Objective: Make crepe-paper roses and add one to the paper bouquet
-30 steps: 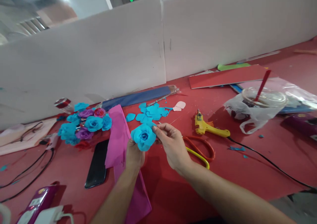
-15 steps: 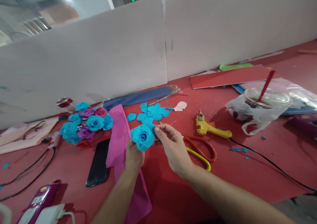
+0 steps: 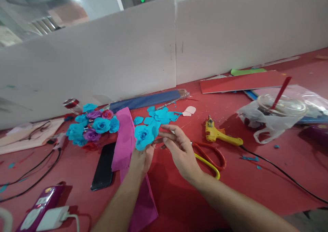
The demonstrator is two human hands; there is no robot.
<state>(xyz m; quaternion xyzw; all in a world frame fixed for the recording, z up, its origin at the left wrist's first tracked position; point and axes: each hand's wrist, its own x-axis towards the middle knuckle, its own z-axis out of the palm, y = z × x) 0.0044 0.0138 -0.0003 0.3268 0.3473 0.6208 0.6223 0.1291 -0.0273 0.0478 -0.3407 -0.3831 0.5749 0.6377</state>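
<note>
Standing behind the magenta paper, a white partition runs along the back of the red table. Left of that paper, just beside it, sits a bunch of blue, purple and red paper flowers. Over the paper's right edge, the left hand grips a blue paper rose from underneath, most of its fingers hidden by the bloom. Farther right of the paper, the right hand has loosely bent fingers close beside the rose; whether they pinch anything, I cannot tell. A black phone lies just left of the paper; well to its right rests a yellow glue gun. Loose blue petals lie right of the paper's far end.
</note>
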